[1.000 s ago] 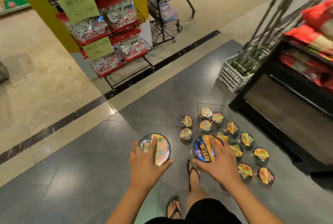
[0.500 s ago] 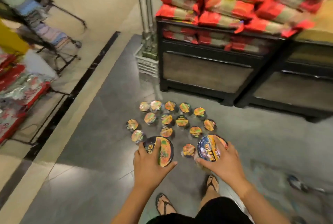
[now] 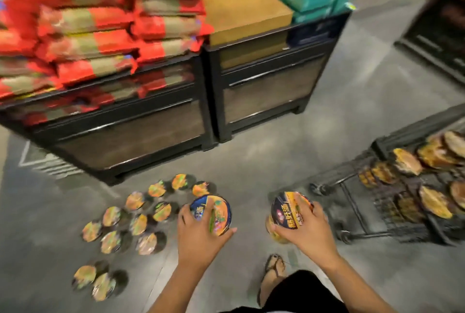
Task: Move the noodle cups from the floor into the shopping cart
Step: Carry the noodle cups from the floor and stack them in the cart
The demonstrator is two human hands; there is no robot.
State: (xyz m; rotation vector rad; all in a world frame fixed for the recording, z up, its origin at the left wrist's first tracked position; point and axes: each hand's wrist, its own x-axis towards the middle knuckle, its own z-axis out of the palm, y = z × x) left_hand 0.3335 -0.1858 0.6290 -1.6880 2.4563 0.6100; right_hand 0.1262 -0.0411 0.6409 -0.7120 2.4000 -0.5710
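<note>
moved: since half a second ago my view has swung right and the shopping cart [image 3: 387,209] has come into sight; both hands have carried their cups off toward it.
left hand [image 3: 198,234]: fingers spread and curled over the blue-lidded cup [image 3: 214,212], holding it from above, just beside the floor cluster.
right hand [image 3: 308,229]: gripping the dark-lidded cup [image 3: 289,209] over its top, between the cluster and the cart, near the cart's front.
done: several cups in the cart [image 3: 432,202] already, blurred, so i can't count them.
left: about a dozen cups on the floor [image 3: 138,223], to my left, plus the two i'm carrying.
axis: both held cups have their axis roughly vertical, lids up toward me; the right one looks slightly tipped, with its yellow side wall showing below the lid.
progress: i'd judge it partway through.
</note>
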